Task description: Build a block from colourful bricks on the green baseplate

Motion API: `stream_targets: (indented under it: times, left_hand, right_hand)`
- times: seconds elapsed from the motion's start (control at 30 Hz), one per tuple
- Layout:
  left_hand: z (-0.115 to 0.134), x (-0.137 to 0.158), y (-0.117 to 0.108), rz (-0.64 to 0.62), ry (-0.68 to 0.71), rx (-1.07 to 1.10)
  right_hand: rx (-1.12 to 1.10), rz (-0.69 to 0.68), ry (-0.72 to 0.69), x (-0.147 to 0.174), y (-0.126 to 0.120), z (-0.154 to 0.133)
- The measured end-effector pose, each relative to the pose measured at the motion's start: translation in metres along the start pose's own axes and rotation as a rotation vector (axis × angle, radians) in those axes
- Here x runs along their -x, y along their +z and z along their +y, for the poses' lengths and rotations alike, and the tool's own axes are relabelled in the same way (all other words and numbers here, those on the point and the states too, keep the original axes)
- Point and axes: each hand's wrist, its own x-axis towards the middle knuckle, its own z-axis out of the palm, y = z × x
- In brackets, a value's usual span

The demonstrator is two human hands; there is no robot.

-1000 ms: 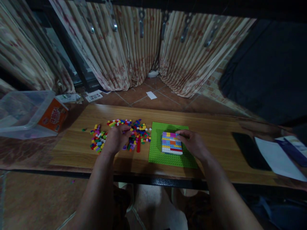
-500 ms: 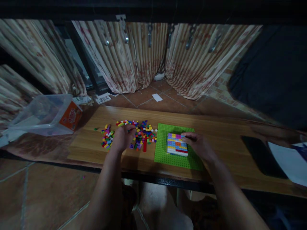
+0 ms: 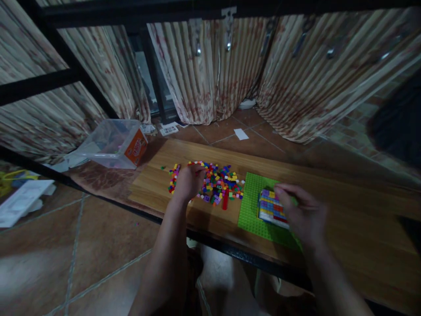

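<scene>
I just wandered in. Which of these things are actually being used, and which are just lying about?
In use:
- left hand, over loose bricks
- right hand, at the brick block
- green baseplate, under the block

Apparently just lying about:
- orange-labelled clear box
- white paper on the floor
- printed sheet near the curtains

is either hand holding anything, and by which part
Cannot be told: the left hand is over loose bricks, the right hand by the brick block; any held piece is hidden.
</scene>
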Motion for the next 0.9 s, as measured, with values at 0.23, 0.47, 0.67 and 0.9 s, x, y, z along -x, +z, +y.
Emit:
stream_targets:
  times: [0.23, 0.47, 0.67, 0.9]
  left_hand:
    - [-0.002, 0.002, -0.009, 0.022, -0.007, -0.021]
    - [-0.007, 0.005, -0.017, 0.054, -0.060, 0.028]
    - [-0.010, 0.006, -0.022, 0.036, -0.077, 0.002]
    - [-0.013, 0.005, -0.018, 0.015, -0.089, 0.013]
  right_hand:
    - [0.101, -0.434, -0.351, 0.038, 0.064, -0.035]
    - [0.297, -0.495, -0.364, 0.043, 0.095, -0.026]
    - [0.402, -0.506, -0.386, 0.040, 0.097, -0.019]
    - [0.416, -0.478, -0.381, 0.040, 0.101, -0.021]
